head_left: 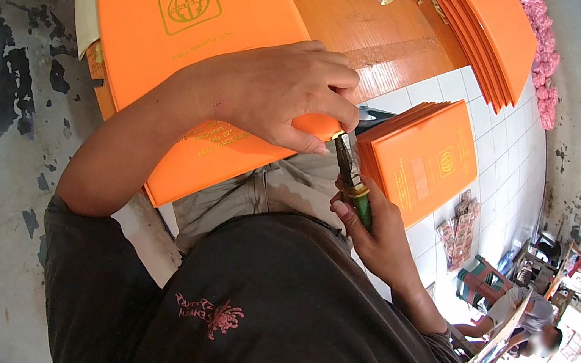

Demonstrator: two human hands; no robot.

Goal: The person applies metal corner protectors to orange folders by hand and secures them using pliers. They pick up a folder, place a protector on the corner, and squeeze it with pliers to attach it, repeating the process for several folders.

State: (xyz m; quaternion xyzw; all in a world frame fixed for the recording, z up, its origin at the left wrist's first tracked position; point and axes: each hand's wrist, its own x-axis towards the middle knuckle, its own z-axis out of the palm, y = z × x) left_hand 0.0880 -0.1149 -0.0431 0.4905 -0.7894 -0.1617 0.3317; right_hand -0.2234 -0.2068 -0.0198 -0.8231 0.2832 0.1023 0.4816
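My left hand (293, 94) pinching orange folder (182, 48) by corner, folder on tabletop (386, 47); right hand (380, 231) wrapped round green-handled pliers (352, 180), tips at corner. I'd brace corner, square tips, squeeze evenly.

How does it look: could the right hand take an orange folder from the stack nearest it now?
Probably not as it is: the right hand is closed around a green-handled tool. The orange folder stack appears close beside it, with nothing visible between, so emptying the hand would likely suffice.
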